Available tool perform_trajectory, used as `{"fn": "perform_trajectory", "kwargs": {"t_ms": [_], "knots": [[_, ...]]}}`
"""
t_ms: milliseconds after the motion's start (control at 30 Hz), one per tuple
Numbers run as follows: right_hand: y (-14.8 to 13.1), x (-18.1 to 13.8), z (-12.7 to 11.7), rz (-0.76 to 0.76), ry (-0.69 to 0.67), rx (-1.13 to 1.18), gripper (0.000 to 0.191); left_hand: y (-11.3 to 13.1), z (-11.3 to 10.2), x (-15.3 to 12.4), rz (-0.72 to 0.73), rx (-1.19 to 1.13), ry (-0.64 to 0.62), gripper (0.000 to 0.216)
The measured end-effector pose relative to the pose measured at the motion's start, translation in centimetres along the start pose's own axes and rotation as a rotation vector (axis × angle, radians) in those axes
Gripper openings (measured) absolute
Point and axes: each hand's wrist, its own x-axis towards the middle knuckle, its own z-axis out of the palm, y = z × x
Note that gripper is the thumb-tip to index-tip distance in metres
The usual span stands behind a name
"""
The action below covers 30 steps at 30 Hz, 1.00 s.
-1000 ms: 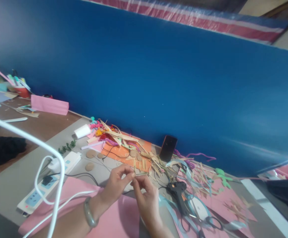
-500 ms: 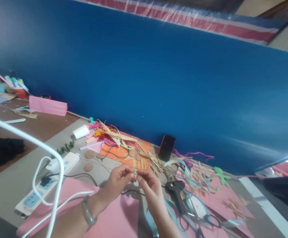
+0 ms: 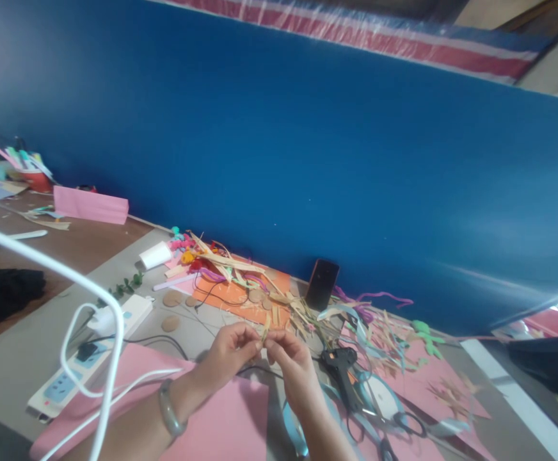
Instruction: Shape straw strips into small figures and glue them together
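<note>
My left hand point(image 3: 228, 355) and my right hand point(image 3: 291, 362) meet just above the table, fingertips pinched together on a thin straw-coloured strip point(image 3: 264, 331) that stands up between them. A grey-green bangle point(image 3: 169, 410) sits on my left wrist. Below the hands lies a pink paper sheet point(image 3: 212, 426). Just beyond them is an orange sheet point(image 3: 240, 301) strewn with more straw strips and round cardboard discs point(image 3: 172, 298).
A black glue gun point(image 3: 341, 371) and scissors point(image 3: 404, 426) lie to the right among blue ribbons. A dark phone point(image 3: 322, 285) leans on the blue wall point(image 3: 308, 160). A white power strip point(image 3: 87, 349) and white cable point(image 3: 43, 269) are at left. Pink box point(image 3: 91, 205) far left.
Both hands have drifted slightly left and up in view, the right hand rising to meet the left. The strip now stands more upright between the fingertips.
</note>
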Motion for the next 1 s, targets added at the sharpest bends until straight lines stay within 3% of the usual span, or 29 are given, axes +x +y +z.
{"fn": "perform_trajectory", "kwargs": {"t_ms": [1000], "knots": [[-0.21, -0.13, 0.56, 0.021, 0.087, -0.093, 0.024, -0.12, 0.0, 0.11, -0.117, -0.139, -0.01, 0.02]]}}
